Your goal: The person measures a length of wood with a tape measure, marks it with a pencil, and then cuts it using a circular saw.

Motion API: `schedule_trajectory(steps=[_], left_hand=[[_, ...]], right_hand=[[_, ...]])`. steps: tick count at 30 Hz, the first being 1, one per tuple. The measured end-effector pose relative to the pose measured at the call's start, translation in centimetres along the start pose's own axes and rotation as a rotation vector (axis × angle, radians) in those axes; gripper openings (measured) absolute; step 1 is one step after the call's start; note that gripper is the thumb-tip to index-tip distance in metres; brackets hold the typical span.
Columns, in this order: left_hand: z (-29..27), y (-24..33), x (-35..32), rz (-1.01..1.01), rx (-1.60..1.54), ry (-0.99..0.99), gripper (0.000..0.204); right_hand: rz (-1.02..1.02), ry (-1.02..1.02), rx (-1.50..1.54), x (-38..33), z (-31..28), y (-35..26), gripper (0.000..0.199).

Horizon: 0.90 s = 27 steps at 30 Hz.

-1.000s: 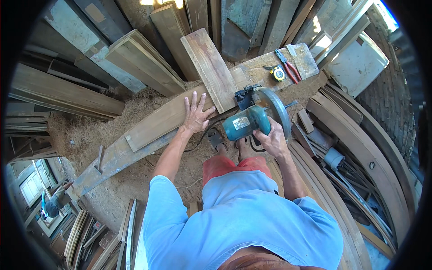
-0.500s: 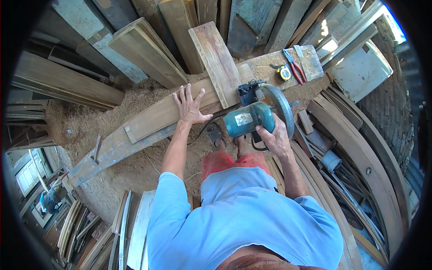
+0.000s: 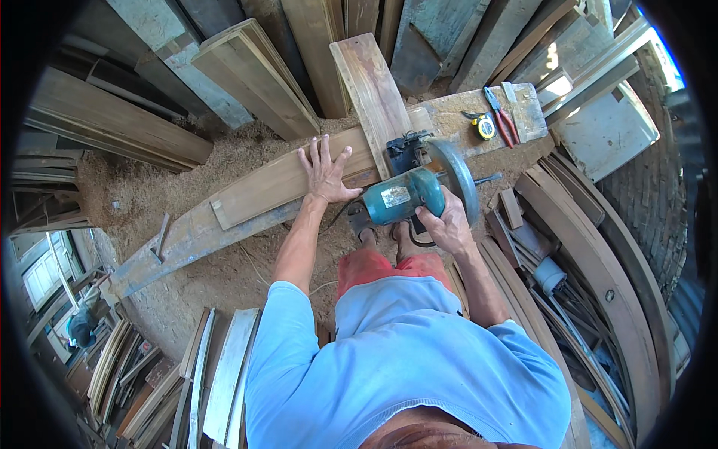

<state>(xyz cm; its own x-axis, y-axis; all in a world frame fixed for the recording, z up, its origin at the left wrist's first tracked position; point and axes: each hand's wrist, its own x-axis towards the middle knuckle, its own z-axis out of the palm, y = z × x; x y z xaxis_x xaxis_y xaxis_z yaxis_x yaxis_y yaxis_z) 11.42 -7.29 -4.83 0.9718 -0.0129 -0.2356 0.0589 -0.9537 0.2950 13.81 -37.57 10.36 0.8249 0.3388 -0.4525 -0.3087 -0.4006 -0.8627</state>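
My right hand point(image 3: 447, 224) is wrapped round the rear handle of a teal circular saw point(image 3: 404, 196). The saw's front plate reaches the near end of a short board point(image 3: 372, 86), which lies crosswise over a longer wooden board point(image 3: 288, 179). With fingers spread, my left hand point(image 3: 327, 173) presses flat on the longer board, just left of the crossing. Both boards rest on a long, worn plank point(image 3: 172, 251). Whether the blade touches wood is hidden by the saw's body and round guard.
Pliers with red handles point(image 3: 505, 123) and a yellow tape measure point(image 3: 485, 130) lie on the plank's right end. Upright boards point(image 3: 258, 78) lean along the far side. Stacked timber point(image 3: 598, 262) flanks me at right. The saw's cord hangs near my feet; sawdust covers the ground.
The saw in my right hand has moved slightly left, toward the near end of the crosswise board. My left hand stays flat on the longer board. The whole view has shifted a little.
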Motion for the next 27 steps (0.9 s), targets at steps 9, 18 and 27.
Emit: schedule_trajectory(steps=[9,18,27], left_hand=[[0.5,-0.3,-0.1,-0.009,0.050,-0.013,0.112],[0.5,-0.1,0.0,-0.016,0.045,-0.005,0.103],[-0.6,0.5,0.0,-0.038,0.032,-0.041,0.095]], right_hand=[[-0.059,-0.017,0.063,0.9,1.8,-0.3,0.029],[-0.036,-0.055,0.121,1.6,2.6,-0.5,0.035],[-0.021,-0.047,0.080,2.0,2.7,-0.9,0.033]])
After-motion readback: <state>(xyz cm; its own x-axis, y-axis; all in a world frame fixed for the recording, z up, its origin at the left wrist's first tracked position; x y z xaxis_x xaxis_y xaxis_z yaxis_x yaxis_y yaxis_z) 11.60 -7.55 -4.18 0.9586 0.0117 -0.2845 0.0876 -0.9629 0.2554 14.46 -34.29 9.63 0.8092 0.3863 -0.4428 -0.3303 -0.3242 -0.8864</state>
